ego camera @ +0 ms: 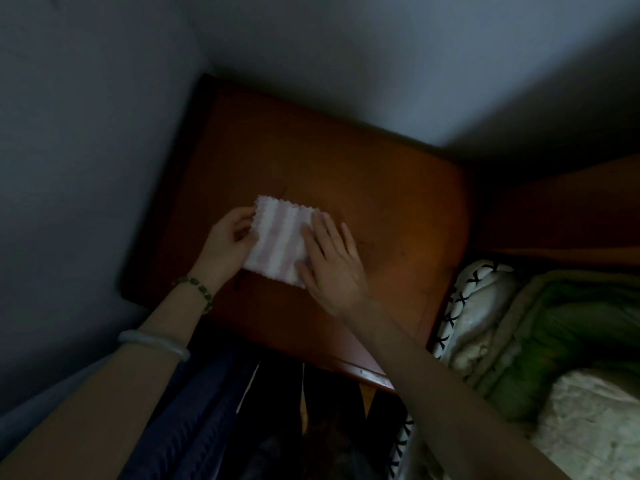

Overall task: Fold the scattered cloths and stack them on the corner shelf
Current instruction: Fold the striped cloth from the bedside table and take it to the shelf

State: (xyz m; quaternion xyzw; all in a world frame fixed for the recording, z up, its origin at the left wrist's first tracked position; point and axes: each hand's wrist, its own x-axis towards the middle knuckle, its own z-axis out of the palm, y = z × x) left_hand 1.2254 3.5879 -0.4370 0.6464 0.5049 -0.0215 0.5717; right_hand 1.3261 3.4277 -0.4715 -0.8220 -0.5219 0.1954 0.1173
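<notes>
A folded pink-and-white striped cloth point(277, 237) is laid near-left on the corner shelf point(381, 202), which is walled on two sides, with bare wood to the right. Stripes run far-to-near, slightly tilted. Its left edge is pinched by the left hand point(230, 233); the right hand point(332, 258) is pressed flat on it, fingers spread.

A pink-and-white striped cloth point(278, 242) lies on an orange-brown shelf point(363, 188), with green-and-cream bedding point(554, 341) at lower right and grey walls point(86, 133).

Dim room, grey walls point(86, 116), green bedding point(568, 327)
</notes>
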